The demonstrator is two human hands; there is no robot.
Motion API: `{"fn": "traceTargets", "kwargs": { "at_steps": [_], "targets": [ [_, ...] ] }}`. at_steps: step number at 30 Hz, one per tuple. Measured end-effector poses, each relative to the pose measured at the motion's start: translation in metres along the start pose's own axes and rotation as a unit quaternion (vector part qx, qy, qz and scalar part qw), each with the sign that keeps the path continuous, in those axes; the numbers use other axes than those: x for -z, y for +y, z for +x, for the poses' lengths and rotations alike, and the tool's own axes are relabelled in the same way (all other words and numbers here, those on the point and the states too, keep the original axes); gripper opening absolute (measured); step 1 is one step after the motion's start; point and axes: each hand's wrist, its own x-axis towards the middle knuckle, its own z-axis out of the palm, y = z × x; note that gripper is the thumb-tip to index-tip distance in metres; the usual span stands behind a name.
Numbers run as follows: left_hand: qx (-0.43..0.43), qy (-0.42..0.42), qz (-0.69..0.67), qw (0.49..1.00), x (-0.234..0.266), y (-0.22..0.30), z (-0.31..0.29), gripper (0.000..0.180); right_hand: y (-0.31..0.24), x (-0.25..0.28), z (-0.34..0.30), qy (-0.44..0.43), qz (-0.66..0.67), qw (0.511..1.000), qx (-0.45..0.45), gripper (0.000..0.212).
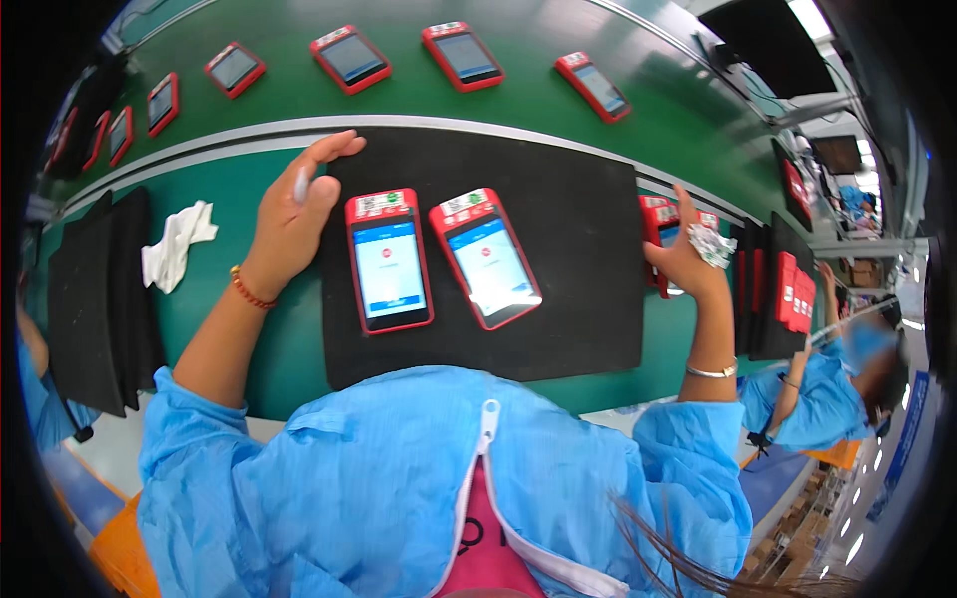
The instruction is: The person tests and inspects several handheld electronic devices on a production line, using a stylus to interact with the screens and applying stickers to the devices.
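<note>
Two red-framed handheld payment terminals with lit screens lie face up on a black mat: the left terminal (390, 269) stands nearly straight, while the right terminal (486, 261) is tilted. My left hand (289, 214) hovers by the mat's left edge, up and left of the nearer terminal. Its fingers are curved and apart, and a small pale patch shows among them that I cannot make out. Past the mat's right edge is my right hand (690, 261), thumb and forefinger spread. A crumpled silvery-white wad (711, 245) sits at its other fingers, which are mostly hidden.
More red terminals (349, 60) lie spaced along the green surface beyond a metal rail. Partly behind my right hand are several others (658, 211). A white cloth (179, 244) and black boards (100, 299) are at left. A co-worker in blue (822, 389) is at far right.
</note>
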Motion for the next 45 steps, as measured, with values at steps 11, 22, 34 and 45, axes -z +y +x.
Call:
{"fn": "traceTargets", "kwargs": {
  "at_steps": [11,22,34,45],
  "targets": [
    [0.009,-0.001,-0.015,1.0,0.006,-0.015,0.002,0.054,-0.119,0.018,-0.038,0.001,0.075,0.967,0.242,0.099],
    [0.019,0.01,-0.01,1.0,0.001,-0.006,-0.002,0.049,-0.082,-0.002,-0.048,0.107,0.022,0.989,0.104,0.078],
    [-0.087,-0.034,0.238,0.967,-0.017,0.046,0.001,0.042,-0.07,-0.041,-0.08,0.05,0.108,0.953,0.279,0.128],
    [-0.093,0.013,0.265,0.96,-0.029,0.059,0.02,0.045,-0.085,-0.039,-0.06,0.069,0.113,0.937,0.324,0.13]
  ]
}}
